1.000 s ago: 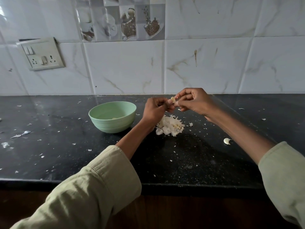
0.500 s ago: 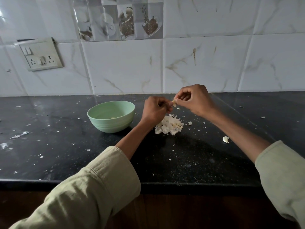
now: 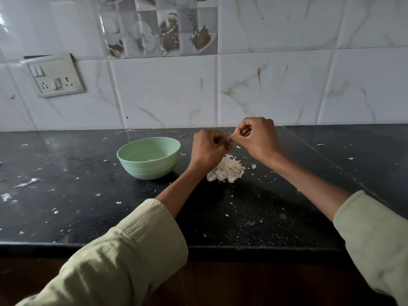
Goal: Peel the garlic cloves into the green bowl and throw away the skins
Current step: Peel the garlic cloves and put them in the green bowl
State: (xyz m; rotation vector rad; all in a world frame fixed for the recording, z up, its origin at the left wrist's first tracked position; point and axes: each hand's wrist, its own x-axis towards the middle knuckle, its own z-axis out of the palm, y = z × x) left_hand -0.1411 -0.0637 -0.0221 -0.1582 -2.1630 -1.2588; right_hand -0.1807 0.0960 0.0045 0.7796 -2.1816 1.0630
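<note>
A person's left hand and right hand meet above a black countertop, fingers of both curled to pinch a garlic clove between them. Only a pale sliver of the clove shows, so its long axis cannot be told. A heap of garlic skins lies just below the hands. The green bowl stands upright to the left, near the left wrist, with something pale inside.
</note>
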